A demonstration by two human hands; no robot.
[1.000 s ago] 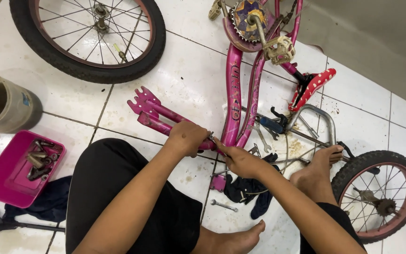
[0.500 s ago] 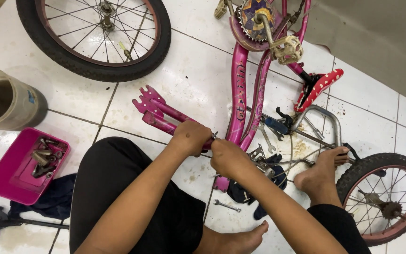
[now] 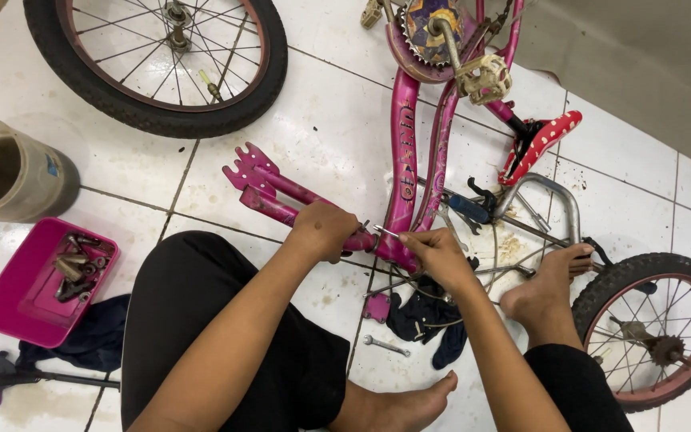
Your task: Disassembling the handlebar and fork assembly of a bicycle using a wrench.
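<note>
We record a pink bicycle frame (image 3: 404, 152) lying on the white tiled floor (image 3: 321, 120), with our left hand (image 3: 325, 230) wrapped shut around the near end of its pink fork (image 3: 269, 190) and our right hand (image 3: 439, 254) just beside it, fingers pinched on a thin silver tool (image 3: 387, 233) at the joint. Also listed: a loose wheel (image 3: 157, 60) far left, a pink tray (image 3: 37, 282) of bolts near left, a small spanner (image 3: 385, 346) and dark rag (image 3: 425, 320) near the frame, and a bare foot (image 3: 545, 284) on the rear wheel's (image 3: 653, 332) stays at right.
</note>
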